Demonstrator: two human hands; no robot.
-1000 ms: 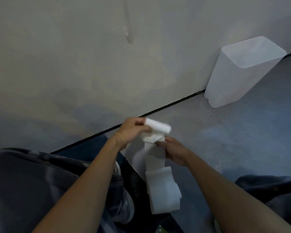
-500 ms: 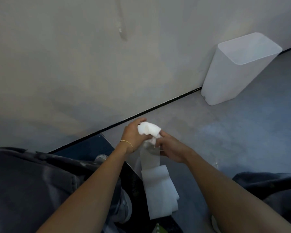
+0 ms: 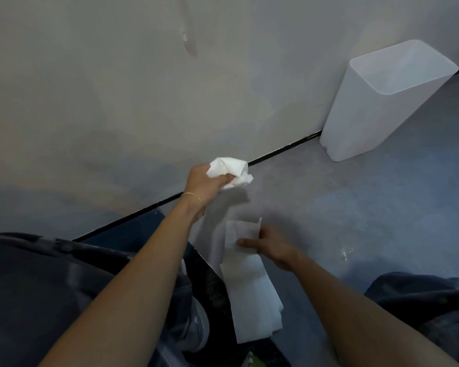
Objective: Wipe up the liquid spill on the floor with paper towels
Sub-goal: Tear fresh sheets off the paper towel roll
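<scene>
My left hand (image 3: 206, 182) grips a crumpled wad of white paper towel (image 3: 232, 170), held up near the dark seam where wall meets floor. My right hand (image 3: 269, 245) pinches the top end of a hanging strip of folded paper towels (image 3: 252, 292), lower and closer to me. The two pieces are apart. A small shiny wet spot (image 3: 346, 252) glints on the grey floor to the right of my right hand. A drip mark (image 3: 188, 41) runs down the wall above.
A white plastic bin (image 3: 376, 107) stands open against the wall at the right. My knees in dark trousers (image 3: 51, 292) fill the lower left and lower right. A grey shoe (image 3: 196, 321) shows below my left arm.
The wad has torn off the strip. My left hand moved up and away with it, while my right hand dropped lower with the strip.
</scene>
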